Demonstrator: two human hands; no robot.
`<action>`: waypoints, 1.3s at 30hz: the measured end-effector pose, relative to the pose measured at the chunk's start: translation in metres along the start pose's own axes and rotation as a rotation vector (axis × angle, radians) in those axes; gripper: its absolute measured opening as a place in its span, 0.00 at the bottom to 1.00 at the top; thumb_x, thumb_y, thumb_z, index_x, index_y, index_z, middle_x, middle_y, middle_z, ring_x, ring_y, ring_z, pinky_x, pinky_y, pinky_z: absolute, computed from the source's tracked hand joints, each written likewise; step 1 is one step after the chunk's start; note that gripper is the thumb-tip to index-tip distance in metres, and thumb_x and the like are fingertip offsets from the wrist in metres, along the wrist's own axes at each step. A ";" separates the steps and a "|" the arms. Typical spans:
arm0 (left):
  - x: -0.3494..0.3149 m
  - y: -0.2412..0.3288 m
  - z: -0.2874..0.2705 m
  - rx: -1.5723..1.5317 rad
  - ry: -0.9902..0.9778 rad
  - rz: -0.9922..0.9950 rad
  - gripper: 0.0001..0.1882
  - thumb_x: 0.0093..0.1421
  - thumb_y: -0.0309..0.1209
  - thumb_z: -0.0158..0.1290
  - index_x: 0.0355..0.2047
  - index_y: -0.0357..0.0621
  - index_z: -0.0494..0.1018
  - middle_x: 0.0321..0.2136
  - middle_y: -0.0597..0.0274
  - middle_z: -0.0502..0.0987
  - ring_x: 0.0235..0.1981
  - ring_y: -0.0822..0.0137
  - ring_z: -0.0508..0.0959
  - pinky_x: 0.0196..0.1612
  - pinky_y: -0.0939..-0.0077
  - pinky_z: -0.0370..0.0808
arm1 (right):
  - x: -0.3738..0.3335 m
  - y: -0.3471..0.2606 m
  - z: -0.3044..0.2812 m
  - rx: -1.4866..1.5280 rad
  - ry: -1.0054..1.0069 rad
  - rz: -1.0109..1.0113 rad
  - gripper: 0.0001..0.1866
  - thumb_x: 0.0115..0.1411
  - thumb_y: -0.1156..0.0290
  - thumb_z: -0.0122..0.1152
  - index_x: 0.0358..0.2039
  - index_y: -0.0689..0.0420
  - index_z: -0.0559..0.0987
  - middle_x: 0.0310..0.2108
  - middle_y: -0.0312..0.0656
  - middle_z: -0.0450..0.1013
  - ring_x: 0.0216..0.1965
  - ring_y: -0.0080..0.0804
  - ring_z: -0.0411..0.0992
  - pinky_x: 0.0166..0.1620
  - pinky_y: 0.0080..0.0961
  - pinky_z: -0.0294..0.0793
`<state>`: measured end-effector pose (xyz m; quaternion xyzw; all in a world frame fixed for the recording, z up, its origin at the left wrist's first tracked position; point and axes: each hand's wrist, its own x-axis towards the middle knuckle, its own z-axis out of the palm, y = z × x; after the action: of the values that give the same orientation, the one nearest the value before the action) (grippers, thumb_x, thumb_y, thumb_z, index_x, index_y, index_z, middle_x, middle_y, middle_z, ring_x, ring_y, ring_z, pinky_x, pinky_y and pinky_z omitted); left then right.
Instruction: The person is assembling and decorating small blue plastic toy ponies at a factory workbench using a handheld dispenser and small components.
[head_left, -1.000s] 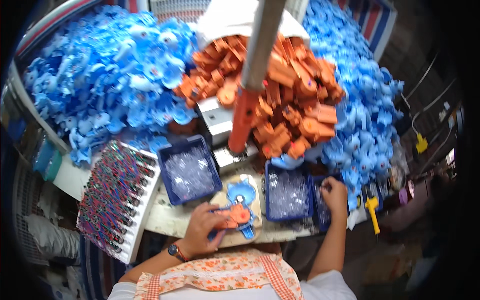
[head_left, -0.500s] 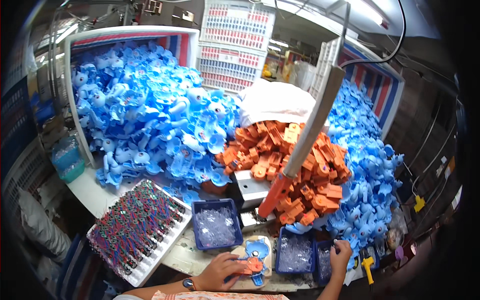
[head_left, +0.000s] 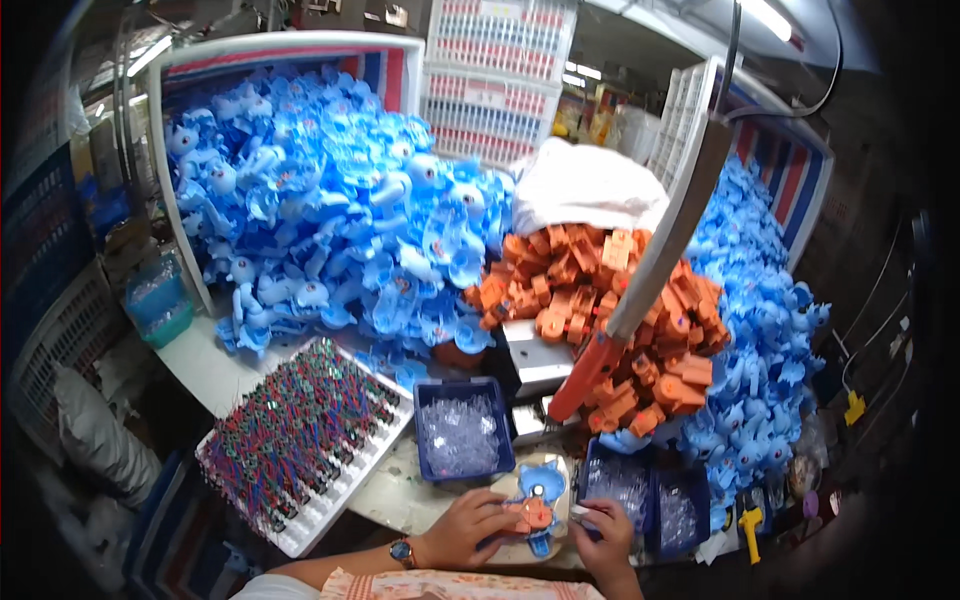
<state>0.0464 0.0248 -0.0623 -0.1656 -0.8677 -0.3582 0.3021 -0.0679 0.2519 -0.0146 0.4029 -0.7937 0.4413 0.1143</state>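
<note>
On a pale board [head_left: 566,488] at the table's front edge lies a blue animal-shaped toy shell [head_left: 541,480]. An orange plastic part [head_left: 538,514] is set into its lower half. My left hand [head_left: 468,530] grips this orange part by its left side, fingers stretched over its edge. My right hand [head_left: 606,540] is just right of the board, thumb and fingers pinched together. A small pale bit shows at its fingertips, too small to name. Beside that hand are two dark blue trays, one [head_left: 634,468] partly behind it and one [head_left: 704,510] farther right, both with small clear plastic pieces.
Another blue tray [head_left: 508,440] of clear pieces stands behind my left hand. A white foam tray [head_left: 385,430] of wired circuit parts lies left. Blue shells [head_left: 330,220] and orange parts [head_left: 650,330] are heaped behind. A grey post [head_left: 665,240] leans over them; a yellow-handled tool [head_left: 750,535] hangs right.
My right hand has come left from the right-hand tray to the board's right side. My left hand stays on the orange part. The whole view has shifted a little.
</note>
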 end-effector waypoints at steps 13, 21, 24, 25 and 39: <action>0.007 -0.009 -0.002 -0.019 0.007 -0.033 0.23 0.46 0.27 0.61 0.45 0.47 0.75 0.43 0.59 0.74 0.53 0.51 0.72 0.57 0.45 0.68 | -0.008 0.003 0.013 -0.088 -0.095 0.021 0.18 0.44 0.79 0.71 0.36 0.58 0.76 0.36 0.45 0.77 0.39 0.46 0.74 0.50 0.40 0.69; 0.001 -0.007 0.001 -0.039 0.000 -0.035 0.24 0.47 0.27 0.61 0.47 0.49 0.75 0.44 0.60 0.74 0.54 0.50 0.72 0.58 0.44 0.66 | 0.000 -0.005 0.006 -0.189 -0.214 0.058 0.16 0.44 0.78 0.70 0.35 0.57 0.77 0.37 0.42 0.79 0.39 0.43 0.74 0.54 0.43 0.65; 0.002 -0.008 0.001 -0.041 0.001 -0.036 0.23 0.47 0.27 0.61 0.47 0.49 0.75 0.44 0.61 0.73 0.53 0.50 0.72 0.58 0.44 0.66 | 0.005 -0.009 0.004 -0.233 -0.284 0.040 0.13 0.44 0.78 0.70 0.33 0.56 0.79 0.36 0.39 0.79 0.41 0.39 0.75 0.56 0.45 0.64; 0.002 -0.009 0.000 -0.043 -0.003 -0.038 0.23 0.47 0.26 0.60 0.46 0.49 0.75 0.44 0.61 0.73 0.53 0.50 0.72 0.58 0.44 0.66 | 0.005 -0.008 0.003 -0.206 -0.265 0.062 0.12 0.45 0.78 0.70 0.32 0.56 0.79 0.36 0.38 0.79 0.41 0.37 0.75 0.57 0.45 0.63; 0.006 -0.008 -0.001 -0.049 -0.011 -0.007 0.24 0.43 0.24 0.60 0.45 0.46 0.75 0.44 0.58 0.74 0.52 0.48 0.73 0.56 0.44 0.67 | 0.011 -0.012 0.005 -0.374 -0.264 -0.085 0.08 0.45 0.70 0.72 0.25 0.52 0.80 0.35 0.33 0.79 0.43 0.37 0.74 0.53 0.44 0.63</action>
<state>0.0386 0.0187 -0.0622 -0.1717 -0.8609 -0.3796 0.2920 -0.0652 0.2384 -0.0038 0.4619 -0.8521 0.2246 0.1008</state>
